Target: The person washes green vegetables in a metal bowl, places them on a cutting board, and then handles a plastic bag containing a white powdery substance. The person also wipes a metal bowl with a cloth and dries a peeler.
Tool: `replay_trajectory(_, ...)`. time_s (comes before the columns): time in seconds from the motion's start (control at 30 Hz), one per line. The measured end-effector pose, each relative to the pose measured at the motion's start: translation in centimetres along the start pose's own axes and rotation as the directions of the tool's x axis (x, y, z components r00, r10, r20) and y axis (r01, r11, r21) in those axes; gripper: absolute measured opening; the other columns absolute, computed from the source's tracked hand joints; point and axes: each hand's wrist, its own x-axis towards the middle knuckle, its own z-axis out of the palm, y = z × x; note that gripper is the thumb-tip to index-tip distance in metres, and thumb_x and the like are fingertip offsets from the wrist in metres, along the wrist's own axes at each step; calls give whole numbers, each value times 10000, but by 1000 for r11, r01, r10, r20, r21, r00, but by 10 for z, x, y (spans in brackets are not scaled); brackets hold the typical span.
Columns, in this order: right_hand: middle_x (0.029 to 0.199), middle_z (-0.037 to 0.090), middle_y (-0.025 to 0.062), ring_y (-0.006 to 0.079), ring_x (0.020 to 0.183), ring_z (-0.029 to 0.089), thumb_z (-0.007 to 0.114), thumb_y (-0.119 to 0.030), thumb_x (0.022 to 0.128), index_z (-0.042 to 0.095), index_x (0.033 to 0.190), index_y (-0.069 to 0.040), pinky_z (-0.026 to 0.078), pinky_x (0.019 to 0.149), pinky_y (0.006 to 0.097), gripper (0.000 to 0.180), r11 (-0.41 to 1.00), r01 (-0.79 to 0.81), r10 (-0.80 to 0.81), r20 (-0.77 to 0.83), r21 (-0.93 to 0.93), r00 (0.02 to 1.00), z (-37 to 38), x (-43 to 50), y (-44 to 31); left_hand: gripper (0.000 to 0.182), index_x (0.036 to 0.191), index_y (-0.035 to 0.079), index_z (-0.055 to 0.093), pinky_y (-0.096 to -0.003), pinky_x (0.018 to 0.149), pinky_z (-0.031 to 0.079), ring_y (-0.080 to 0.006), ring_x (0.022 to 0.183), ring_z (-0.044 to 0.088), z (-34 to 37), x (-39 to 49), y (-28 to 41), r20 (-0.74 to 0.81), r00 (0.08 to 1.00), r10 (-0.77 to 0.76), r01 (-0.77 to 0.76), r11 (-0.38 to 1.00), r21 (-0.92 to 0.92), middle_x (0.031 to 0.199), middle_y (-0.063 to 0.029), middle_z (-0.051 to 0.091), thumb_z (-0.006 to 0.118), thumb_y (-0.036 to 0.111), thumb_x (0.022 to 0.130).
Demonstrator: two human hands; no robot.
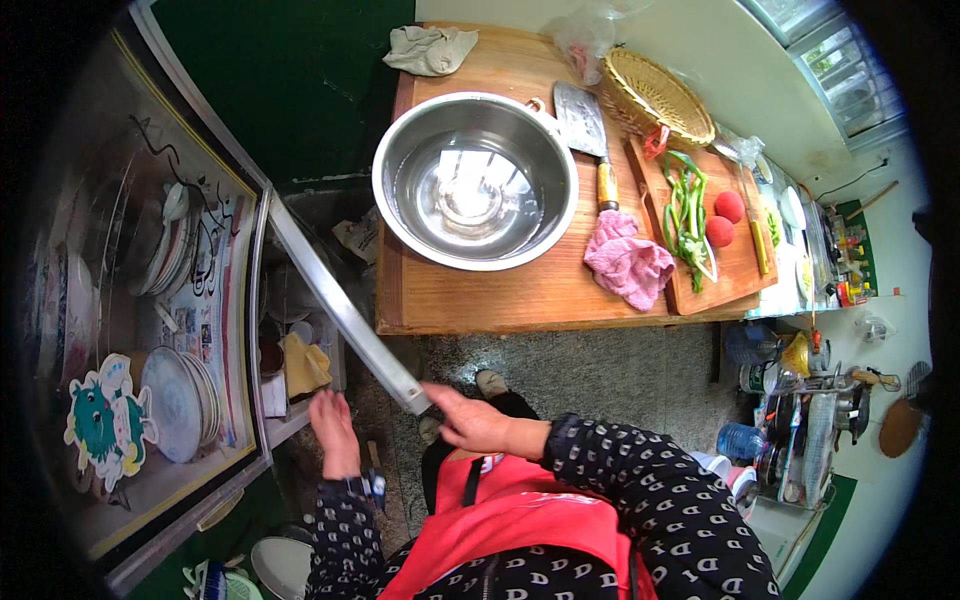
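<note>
My right hand (471,421) has its fingers on the lower end of a metal-framed cabinet door (337,304), which stands ajar. At the cabinet's lower shelf, my left hand (334,431) is raised with nothing in it, close to a folded yellow cloth (305,364). Stacked plates (176,405) stand behind the cabinet's glass. On the wooden table are a steel basin (475,180) of clear liquid, a cleaver (581,124) and a pink cloth (628,259). A cutting board (701,289) bears green onions (686,210), two red round items (724,217) and a knife (757,244).
The wooden table's near edge (540,328) lies beyond my legs. A wicker basket (660,97) and a grey cloth (431,49) are along its far side. To the right are water jugs (741,441) and a rack of pans (817,427). A pan (281,566) sits below the cabinet.
</note>
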Motion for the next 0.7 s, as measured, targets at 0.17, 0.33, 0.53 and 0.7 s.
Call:
replay_trajectory(0.17, 1479, 325, 208, 405, 1080, 589, 600, -115, 847, 176, 1505, -114, 539, 855, 434, 783, 977, 154, -106, 293, -149, 950, 12, 20, -38, 166, 1126, 106, 503, -266, 696, 523, -141, 793, 593, -37, -97, -22, -52, 965, -256, 260, 922, 287, 970, -38, 599, 544, 108, 966)
replay_trajectory(0.33, 1308, 486, 179, 377, 1075, 584, 581, -51, 856, 442, 1367, -85, 519, 888, 419, 531, 962, 247, -257, -84, -118, 963, -51, -7, -63, 157, 1115, 101, 518, -252, 663, 523, -137, 760, 604, -47, -145, -20, 102, 924, -367, 297, 862, 411, 973, -56, 616, 551, 178, 982)
replay_trajectory(0.53, 1264, 489, 128, 337, 1156, 472, 654, -24, 715, 616, 1204, -162, 388, 983, 443, 510, 691, -243, -333, -598, -681, 729, -198, -80, -29, 168, 1093, 97, 546, -239, 667, 527, -115, 785, 609, 21, -159, 17, 223, 917, -331, 144, 794, 590, 982, -43, 621, 553, 231, 991)
replay_trajectory(0.7, 1424, 405, 100, 375, 1225, 405, 708, -224, 786, 544, 1341, -308, 371, 983, 529, 585, 626, -532, -5, -685, -570, 729, -253, -114, 17, 182, 1095, 81, 551, -241, 733, 524, -122, 850, 623, 96, -190, 46, 429, 857, -286, -45, 788, 614, 1038, -60, 629, 568, 224, 984)
